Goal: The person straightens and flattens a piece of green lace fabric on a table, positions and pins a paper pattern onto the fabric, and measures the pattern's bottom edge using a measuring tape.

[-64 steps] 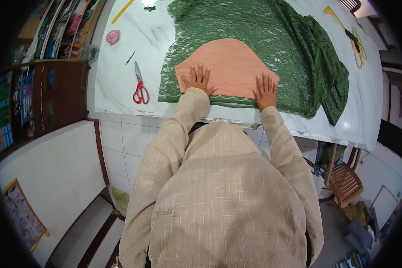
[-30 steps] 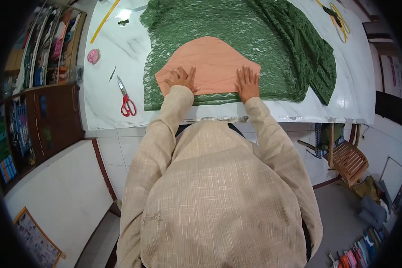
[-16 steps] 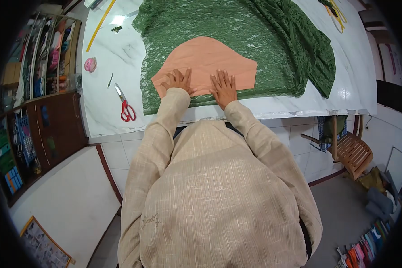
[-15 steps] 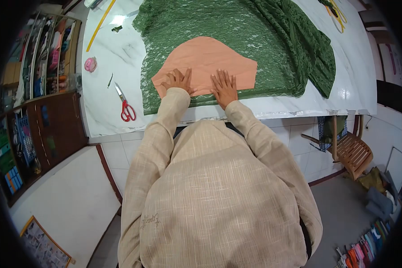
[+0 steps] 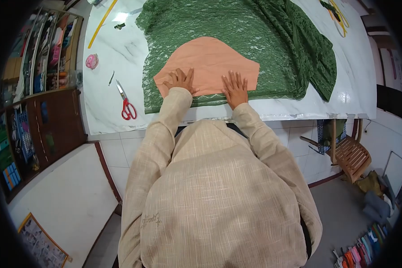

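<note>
A peach sleeve-shaped fabric piece (image 5: 210, 58) with a curved top lies flat on green lace fabric (image 5: 183, 27). My left hand (image 5: 180, 81) rests on its lower left part, fingers spread. Toward its lower right edge, my right hand (image 5: 236, 88) presses down with the fingers stretched out. Neither hand holds anything. The lace is spread over a white marbled table (image 5: 125, 85), and its right side is bunched in folds. Red-handled scissors (image 5: 126, 102) lie on the table to the left of the lace.
Left of the lace are a pink round object (image 5: 92, 61), a yellow ruler-like strip (image 5: 102, 23) and a small dark tool (image 5: 111, 78). A yellow tape measure (image 5: 341, 20) lies at the far right. Shelves (image 5: 40, 53) stand at left, a wooden chair (image 5: 350, 154) at right.
My right hand has slid to the right along the lower edge of the peach piece. My left hand stays in place on the fabric. The view has shifted slightly.
</note>
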A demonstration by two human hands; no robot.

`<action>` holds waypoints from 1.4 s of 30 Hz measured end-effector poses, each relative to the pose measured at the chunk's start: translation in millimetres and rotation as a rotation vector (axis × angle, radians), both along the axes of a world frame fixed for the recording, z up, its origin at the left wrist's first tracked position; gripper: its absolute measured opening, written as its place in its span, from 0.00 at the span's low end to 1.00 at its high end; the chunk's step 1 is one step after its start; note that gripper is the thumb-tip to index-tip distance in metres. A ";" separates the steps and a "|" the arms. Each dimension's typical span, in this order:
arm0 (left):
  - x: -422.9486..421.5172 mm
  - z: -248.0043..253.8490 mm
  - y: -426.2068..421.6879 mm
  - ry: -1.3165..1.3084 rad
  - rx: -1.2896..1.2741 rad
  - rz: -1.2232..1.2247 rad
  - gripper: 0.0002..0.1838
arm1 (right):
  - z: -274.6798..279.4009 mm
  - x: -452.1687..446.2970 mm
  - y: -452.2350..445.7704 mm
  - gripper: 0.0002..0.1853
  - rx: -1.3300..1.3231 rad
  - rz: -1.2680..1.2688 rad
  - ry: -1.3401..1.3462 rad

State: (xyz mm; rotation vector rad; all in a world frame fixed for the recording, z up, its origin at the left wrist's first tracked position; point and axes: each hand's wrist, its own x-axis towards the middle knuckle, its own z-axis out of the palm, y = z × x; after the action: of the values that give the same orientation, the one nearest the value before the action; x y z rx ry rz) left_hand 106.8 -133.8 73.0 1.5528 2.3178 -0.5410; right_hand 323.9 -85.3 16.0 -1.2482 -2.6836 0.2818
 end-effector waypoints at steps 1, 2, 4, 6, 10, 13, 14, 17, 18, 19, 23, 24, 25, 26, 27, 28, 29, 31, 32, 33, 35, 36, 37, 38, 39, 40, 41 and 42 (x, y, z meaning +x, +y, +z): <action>0.0 0.0 -0.3 -0.002 0.003 0.000 0.40 | 0.2 4.2 1.3 0.29 0.003 -0.022 -0.002; -0.3 -0.1 -0.6 -0.002 0.002 0.002 0.40 | -0.5 9.2 3.0 0.29 0.002 -0.020 -0.002; -1.2 -0.2 -0.5 -0.019 0.012 0.003 0.40 | -2.8 20.5 7.9 0.29 0.007 -0.061 -0.001; -1.1 0.2 -1.1 -0.036 0.022 0.002 0.40 | -5.5 28.2 9.7 0.29 0.012 -0.104 0.001; -1.5 2.6 -2.1 -0.041 0.035 0.006 0.40 | -3.2 29.2 11.4 0.29 0.028 -0.097 0.035; -2.8 3.8 -4.1 -0.038 0.048 0.002 0.40 | -6.6 28.9 11.1 0.29 0.025 -0.096 0.046; -3.3 3.9 -4.9 -0.033 0.059 -0.004 0.40 | -9.0 28.5 11.0 0.29 0.021 -0.100 0.046; -3.7 3.7 -6.3 -0.025 0.084 -0.018 0.40 | -11.7 28.6 9.8 0.29 0.013 -0.108 0.044; -4.0 3.1 -6.4 -0.029 0.091 -0.017 0.40 | -11.0 28.4 9.9 0.29 0.014 -0.107 0.045; -4.3 2.7 -6.5 -0.033 0.099 -0.016 0.40 | -10.2 28.1 10.2 0.29 0.016 -0.107 0.046; -4.8 1.5 -7.1 -0.044 0.119 -0.015 0.40 | -8.9 28.2 9.8 0.29 0.018 -0.106 0.049; -5.2 1.5 -7.3 -0.046 0.122 -0.013 0.40 | -9.0 28.0 9.7 0.29 0.018 -0.103 0.053; -5.5 1.6 -7.4 -0.046 0.125 -0.012 0.40 | -9.1 27.8 9.5 0.29 0.018 -0.100 0.057; -5.6 1.7 -7.2 -0.047 0.128 -0.010 0.40 | -9.1 27.7 9.3 0.29 0.017 -0.098 0.061; -5.4 1.3 -7.1 -0.047 0.129 -0.012 0.40 | -9.0 28.0 9.2 0.29 0.018 -0.099 0.061; -4.9 0.9 -7.2 -0.041 0.129 -0.012 0.40 | -8.8 28.3 9.1 0.29 0.018 -0.100 0.051; -4.7 0.6 -7.5 -0.034 0.129 -0.013 0.40 | -8.7 28.3 9.0 0.29 0.019 -0.099 0.042; -5.2 0.3 -7.4 -0.019 0.130 -0.014 0.41 | -8.6 27.6 9.0 0.28 0.020 -0.100 0.025; -4.7 0.9 -6.4 -0.018 0.131 -0.016 0.41 | -8.5 27.5 9.0 0.28 0.020 -0.102 0.026; -3.4 1.3 -4.6 -0.010 0.113 -0.011 0.41 | -8.4 27.6 8.9 0.28 0.020 -0.102 0.026; -0.9 2.2 -1.4 0.008 0.079 0.001 0.42 | -8.2 27.5 8.6 0.28 0.020 -0.101 0.028; -0.5 3.0 -0.2 0.017 0.062 0.007 0.42 | -8.0 27.1 8.7 0.28 0.021 -0.101 0.029; -1.4 3.2 0.4 0.017 0.064 0.004 0.42 | -7.1 26.2 8.7 0.28 0.022 -0.104 0.030; -3.3 3.7 0.7 0.010 0.092 -0.053 0.42 | -6.4 24.7 8.4 0.28 0.025 -0.096 0.030; -4.5 4.1 1.9 0.000 0.122 -0.112 0.42 | -5.7 24.0 8.1 0.29 0.028 -0.092 0.027; -4.1 4.1 4.0 -0.012 0.152 -0.174 0.41 | -5.0 24.4 7.7 0.29 0.033 -0.090 0.022; -2.6 3.6 7.0 -0.025 0.183 -0.236 0.41 | -4.5 24.8 7.5 0.29 0.038 -0.087 0.016; -1.0 -0.7 9.6 -0.032 0.189 -0.246 0.41 | -4.5 21.7 7.3 0.29 0.026 -0.092 0.020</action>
State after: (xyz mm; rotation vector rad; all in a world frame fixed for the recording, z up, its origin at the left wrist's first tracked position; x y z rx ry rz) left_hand 105.8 -124.2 72.3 1.9350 2.2224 -0.3570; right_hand 345.6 -77.9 11.5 -1.3496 -2.5954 0.2444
